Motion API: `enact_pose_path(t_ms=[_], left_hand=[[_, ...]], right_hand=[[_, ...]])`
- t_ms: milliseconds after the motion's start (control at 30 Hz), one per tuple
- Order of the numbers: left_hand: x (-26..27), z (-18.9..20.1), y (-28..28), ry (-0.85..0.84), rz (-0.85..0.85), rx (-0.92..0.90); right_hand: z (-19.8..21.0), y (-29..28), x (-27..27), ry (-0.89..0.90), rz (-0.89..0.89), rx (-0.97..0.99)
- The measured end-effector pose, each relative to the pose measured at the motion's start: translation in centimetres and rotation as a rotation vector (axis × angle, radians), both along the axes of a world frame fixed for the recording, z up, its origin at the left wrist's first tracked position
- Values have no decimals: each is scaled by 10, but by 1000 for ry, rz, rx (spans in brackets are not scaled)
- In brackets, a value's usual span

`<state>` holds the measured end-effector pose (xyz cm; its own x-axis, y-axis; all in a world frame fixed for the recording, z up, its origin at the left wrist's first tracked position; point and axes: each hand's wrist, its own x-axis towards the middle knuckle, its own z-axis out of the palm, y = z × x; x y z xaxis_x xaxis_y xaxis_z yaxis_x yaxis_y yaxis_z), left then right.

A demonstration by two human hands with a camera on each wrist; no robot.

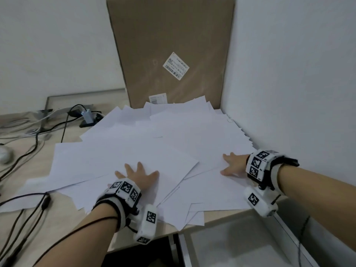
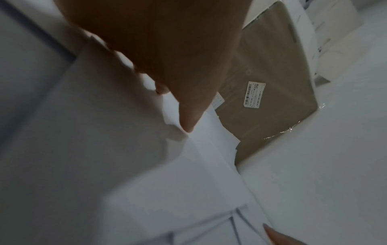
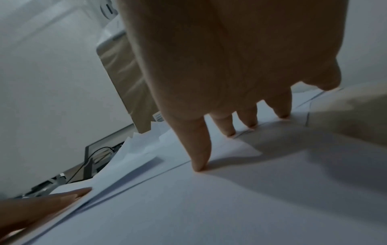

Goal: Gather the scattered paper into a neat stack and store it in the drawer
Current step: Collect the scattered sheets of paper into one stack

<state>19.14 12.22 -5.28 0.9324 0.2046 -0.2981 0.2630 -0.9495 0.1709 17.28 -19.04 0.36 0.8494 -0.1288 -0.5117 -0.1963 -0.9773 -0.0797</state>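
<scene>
Paper (image 1: 146, 143) lies scattered under both hands, left hand (image 1: 137, 175) and right hand (image 1: 234, 164) fingers spread flat, pressing.

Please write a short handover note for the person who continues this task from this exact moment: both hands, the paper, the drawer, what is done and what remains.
Left hand: open, fingers spread, flat on the paper sheets.
Right hand: open, fingertips pressing the sheets near the wall.
Sheets: loose and overlapping across the desk, reaching the cardboard box; some hang over the front edge.
Drawer: open below the desk's front right, nothing visible inside.
Done: drawer open.
Left: pull the sheets together, square the stack, place it in the drawer.
</scene>
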Motion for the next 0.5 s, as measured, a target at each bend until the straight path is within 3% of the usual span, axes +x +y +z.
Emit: enact_pose_path(t_ms=[167,333,400,500], left_hand=[[-10,25,-12,29,-122,-287],[-23,34,-1,-205,-28,-759],[-22,33,6,-308,93,-767],[-21,31,10,-262,256,-589]], right_hand=[[0,7,-20,42,86,76],[3,23,-45,27,168,215],[2,24,-48,-37,137,294],[-2,15,-41,-217,-52,340]])
